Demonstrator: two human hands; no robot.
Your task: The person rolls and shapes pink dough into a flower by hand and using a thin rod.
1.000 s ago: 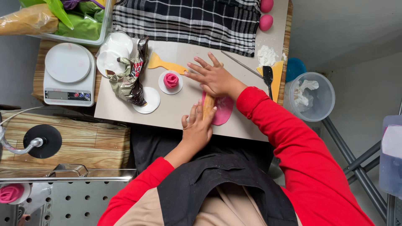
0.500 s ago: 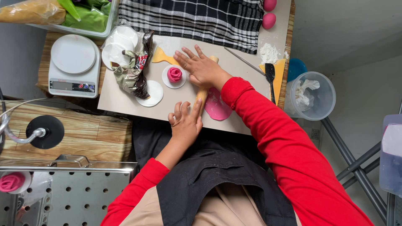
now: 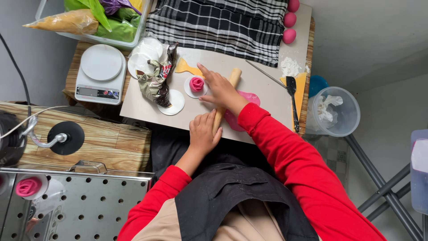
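Note:
A wooden rolling pin (image 3: pixel 233 76) lies slanted across a flat piece of pink dough (image 3: pixel 249 97) on a pale work board (image 3: pixel 267 91). My right hand (image 3: pixel 220 89) presses flat on the pin's middle. My left hand (image 3: pixel 203 133) presses on its near end by the board's front edge. Just left of my right hand, a finished pink dough rose (image 3: pixel 196 84) sits on a small white disc. Another white disc (image 3: pixel 174 103) lies bare nearby.
A crumpled foil wrapper (image 3: pixel 156 80), a yellow scraper (image 3: pixel 186 67) and a white kitchen scale (image 3: pixel 100 73) are to the left. A checked cloth (image 3: pixel 223 22) and pink dough balls (image 3: pixel 290 20) lie behind. A black spatula (image 3: pixel 292 96) and clear tub (image 3: pixel 336 111) are right.
Both palms have stayed on the pin while it rolled over the pink dough. Its far end now shows beyond my right hand.

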